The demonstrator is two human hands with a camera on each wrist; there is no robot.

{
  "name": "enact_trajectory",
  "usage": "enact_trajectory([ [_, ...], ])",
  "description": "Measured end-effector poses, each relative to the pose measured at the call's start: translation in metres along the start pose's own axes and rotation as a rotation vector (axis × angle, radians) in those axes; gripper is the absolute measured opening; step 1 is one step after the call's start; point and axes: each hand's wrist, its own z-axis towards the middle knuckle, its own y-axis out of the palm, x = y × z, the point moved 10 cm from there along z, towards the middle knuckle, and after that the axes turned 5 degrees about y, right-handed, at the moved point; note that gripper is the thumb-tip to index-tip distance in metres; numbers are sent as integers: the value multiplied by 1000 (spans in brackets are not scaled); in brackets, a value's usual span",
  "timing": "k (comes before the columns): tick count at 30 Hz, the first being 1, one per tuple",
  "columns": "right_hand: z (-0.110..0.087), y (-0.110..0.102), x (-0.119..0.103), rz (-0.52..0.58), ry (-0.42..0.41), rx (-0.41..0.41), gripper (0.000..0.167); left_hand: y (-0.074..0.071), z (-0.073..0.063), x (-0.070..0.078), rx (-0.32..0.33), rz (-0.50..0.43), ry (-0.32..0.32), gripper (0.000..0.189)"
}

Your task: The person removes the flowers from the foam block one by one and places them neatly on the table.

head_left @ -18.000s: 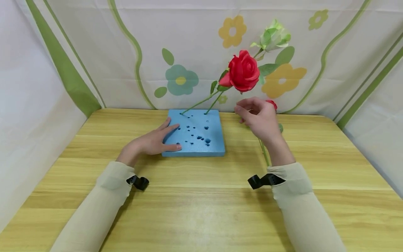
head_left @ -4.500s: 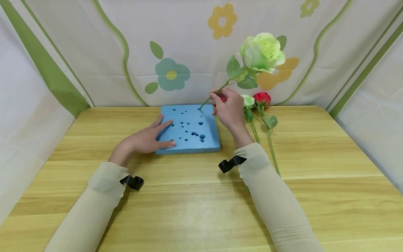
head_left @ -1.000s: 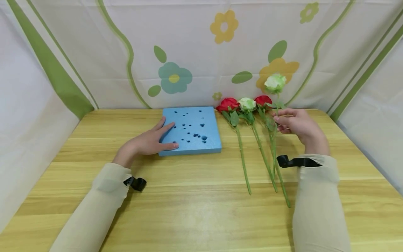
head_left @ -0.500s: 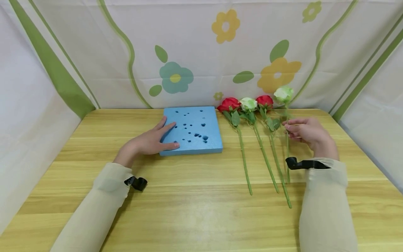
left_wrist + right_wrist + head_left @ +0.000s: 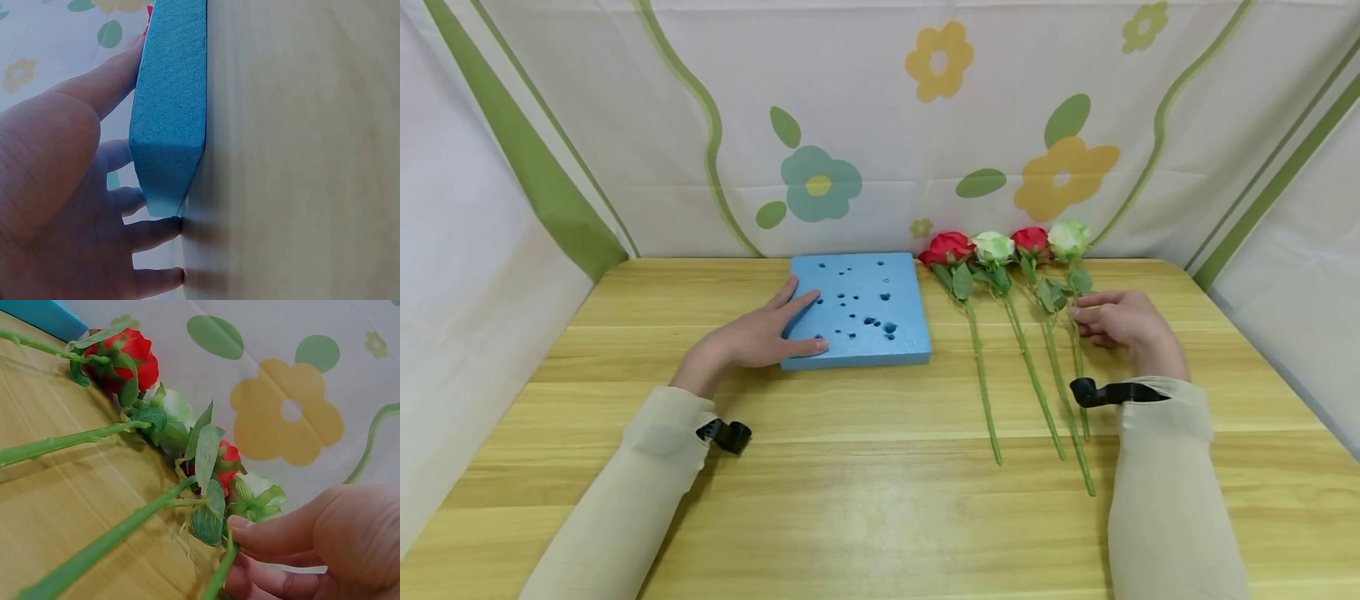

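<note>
A person's left hand (image 5: 752, 340) lies flat, fingers straight, steadying a blue foam block (image 5: 865, 312) on the wooden table (image 5: 880, 500). The right hand (image 5: 1123, 321) pinches the stem of a pale green rose (image 5: 1067, 240), lying outermost in a row beside three other roses (image 5: 992, 247).

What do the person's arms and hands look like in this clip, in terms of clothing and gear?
Both arms wear long, close-fitting beige sleeves that end at the wrists. The left hand and right hand are bare: no gloves, rings or watch show. A small black strap-like mount sits at the left cuff, and another black mount at the right cuff.
</note>
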Motion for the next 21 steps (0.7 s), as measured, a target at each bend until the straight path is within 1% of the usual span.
enact_trajectory([
  [3, 0, -4, 0, 10, 3, 45, 63, 0, 0, 0, 1, -1, 0, 96],
  [7, -2, -9, 0, 39, 4, 81, 62, 2, 1, -1, 3, -2, 1, 96],
  [11, -6, -15, -3, 105, -10, 122, 53, 3, 3, 1, 3, -8, 8, 96],
  [13, -9, -19, -7, 111, -29, 148, 50, 3, 3, 2, 2, -13, 9, 95],
  [16, -14, -25, -17, 74, -67, 185, 55, 4, 4, 3, -2, -12, 14, 95],
  [21, -25, -24, -45, -22, -145, 235, 67, 5, 3, 2, -1, -24, 23, 94],
])
